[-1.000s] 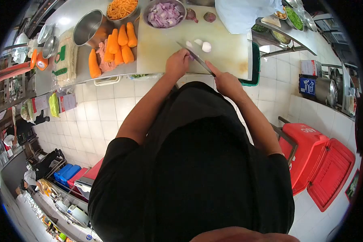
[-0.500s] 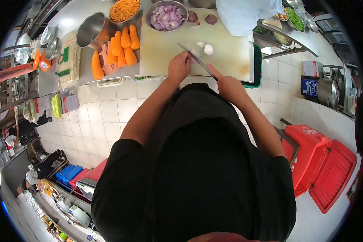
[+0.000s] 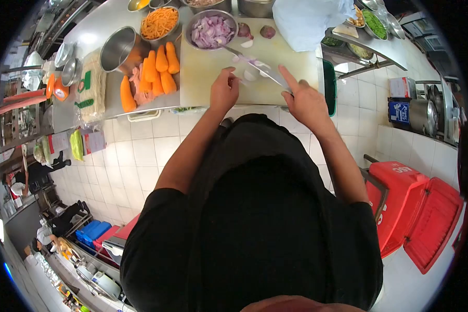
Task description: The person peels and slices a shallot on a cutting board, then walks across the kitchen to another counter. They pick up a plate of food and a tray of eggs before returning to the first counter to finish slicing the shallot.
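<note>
My right hand (image 3: 308, 103) grips a kitchen knife (image 3: 255, 66), index finger stretched toward the blade, which slants up and left over the cutting board (image 3: 200, 78). Pale shallot or onion pieces (image 3: 249, 76) lie around the blade, partly hidden by it. Left of them, my left hand (image 3: 224, 92) is held with bent fingers, thumb and fingertips apart, nothing visible between them. The knife tip reaches near a steel bowl (image 3: 189, 39) of cut purple shallot or onion (image 3: 212, 31). Two dark purple bulbs (image 3: 267, 32) and a pale piece (image 3: 247, 43) lie right of the bowl.
Peeled carrots (image 3: 152, 73), an empty steel pot (image 3: 120, 52) and a bowl of shredded carrot (image 3: 159, 23) stand left of the board. A plastic bag (image 3: 312, 23) covers its far right corner. A green bin (image 3: 328, 86) and a red cooler box (image 3: 395, 192) are on the right.
The left hand has drawn left, off the pale pieces it was touching. The right hand has shifted right and the knife's tip now points nearer the bowl. The pieces look more spread out.
</note>
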A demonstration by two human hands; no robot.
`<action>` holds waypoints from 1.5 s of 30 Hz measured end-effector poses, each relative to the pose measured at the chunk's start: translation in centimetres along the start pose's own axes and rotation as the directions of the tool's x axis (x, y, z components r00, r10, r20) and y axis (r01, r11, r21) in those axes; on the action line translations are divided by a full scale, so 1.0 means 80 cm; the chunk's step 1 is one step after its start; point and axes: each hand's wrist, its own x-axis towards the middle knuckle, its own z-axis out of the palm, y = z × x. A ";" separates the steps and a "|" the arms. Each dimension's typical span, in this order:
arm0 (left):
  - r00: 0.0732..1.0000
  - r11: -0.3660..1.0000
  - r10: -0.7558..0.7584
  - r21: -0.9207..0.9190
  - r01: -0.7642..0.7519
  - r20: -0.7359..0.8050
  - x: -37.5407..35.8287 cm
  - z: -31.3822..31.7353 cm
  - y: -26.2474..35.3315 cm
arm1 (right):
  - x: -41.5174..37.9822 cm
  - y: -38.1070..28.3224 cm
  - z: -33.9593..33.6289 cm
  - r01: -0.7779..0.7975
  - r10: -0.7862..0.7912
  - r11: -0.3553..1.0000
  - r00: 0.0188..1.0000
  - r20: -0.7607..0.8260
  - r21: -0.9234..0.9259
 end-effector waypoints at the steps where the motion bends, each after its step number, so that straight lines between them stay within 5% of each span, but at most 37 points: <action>1: 1.000 0.999 0.027 -0.018 -0.028 -0.014 0.003 -0.008 0.013 | 0.004 -0.002 -0.009 -0.003 0.003 1.000 0.999 -0.039 -0.007; 5: 0.957 0.956 0.284 0.062 -0.287 0.049 0.034 -0.034 0.057 | 0.056 -0.011 -0.024 0.022 -0.024 1.000 0.990 -0.139 -0.016; 8: 0.933 0.916 0.286 0.224 -0.333 0.218 0.065 -0.046 0.074 | 0.095 -0.024 -0.026 0.054 -0.057 0.998 0.981 -0.185 -0.021; 11: 0.948 0.918 0.297 0.241 -0.316 0.112 0.108 -0.044 0.029 | 0.110 -0.030 -0.033 0.043 -0.051 0.998 0.980 -0.193 -0.044; 16: 0.981 0.908 0.109 0.387 -0.164 0.160 0.157 -0.080 -0.010 | 0.059 -0.021 -0.082 -0.124 0.122 0.992 0.986 -0.115 -0.016; 19: 0.975 0.904 0.187 0.366 -0.219 0.122 0.165 -0.088 -0.014 | 0.011 0.021 -0.068 -0.125 0.143 0.987 0.968 -0.204 0.098; 20: 0.985 0.919 0.069 0.374 -0.124 0.157 0.161 -0.088 -0.002 | -0.007 0.033 -0.064 -0.192 0.223 0.955 0.967 -0.123 0.224; 23: 0.939 0.899 0.335 0.272 -0.342 0.075 0.136 -0.051 0.006 | -0.054 0.069 -0.034 -0.343 0.365 0.805 0.930 0.052 0.484; 26: 0.886 0.883 0.388 0.172 -0.437 0.255 0.096 -0.001 0.038 | -0.091 0.089 0.022 -0.377 0.426 0.742 0.903 0.043 0.554; 28: 0.832 0.915 0.281 0.127 -0.383 0.479 0.079 0.032 0.046 | -0.111 0.095 0.053 -0.351 0.403 0.770 0.915 0.019 0.534; 30: 0.814 0.870 0.384 0.124 -0.476 0.435 0.064 0.091 0.000 | -0.122 0.101 0.080 -0.427 0.461 0.668 0.880 0.112 0.609; 31: 0.806 0.883 0.298 0.174 -0.436 0.511 0.062 0.086 0.015 | -0.128 0.098 0.096 -0.371 0.463 0.653 0.886 0.040 0.661; 32: 0.810 0.863 0.388 0.134 -0.487 0.441 0.057 0.095 0.006 | -0.126 0.080 0.076 -0.496 0.508 0.547 0.837 0.203 0.674; 34: 0.803 0.817 0.340 0.269 -0.510 0.488 0.061 0.101 0.008 | -0.132 0.100 0.110 -0.302 0.411 0.553 0.910 0.062 0.776; 37: 0.843 0.850 0.286 0.284 -0.443 0.456 0.071 0.092 0.011 | -0.126 0.091 0.100 -0.263 0.382 0.567 0.924 0.033 0.781; 41: 0.931 0.968 0.233 0.023 -0.249 0.281 0.067 0.084 0.009 | -0.128 0.192 0.190 -0.187 0.426 0.214 0.901 0.081 0.959; 45: 0.990 0.980 0.138 -0.152 -0.131 0.036 0.058 0.032 0.029 | -0.108 0.259 0.216 -0.245 0.189 0.361 0.964 0.186 0.900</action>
